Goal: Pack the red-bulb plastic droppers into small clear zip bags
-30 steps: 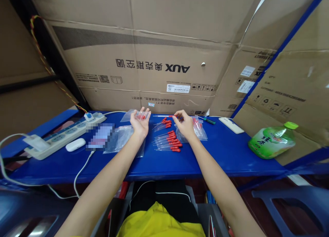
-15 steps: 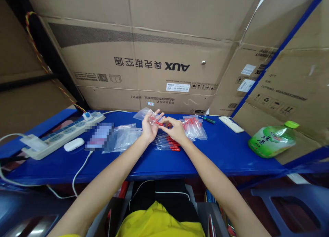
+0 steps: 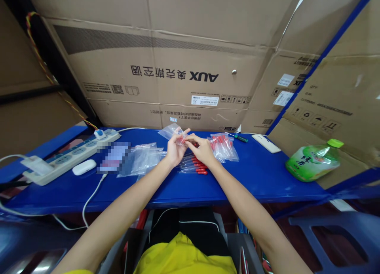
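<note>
Right hand (image 3: 201, 149) has come to the left hand (image 3: 175, 149); it pinches a red dropper (image 3: 183, 141), seemingly now deeper inside the clear bag (image 3: 170, 130) which the left grips.

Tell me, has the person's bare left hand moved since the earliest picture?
Yes, rightward: the bare left hand was mostly left of the rectangular blue-and-white sticker on the brown cardboard panel; now it reaches past the sticker's right edge.
</note>
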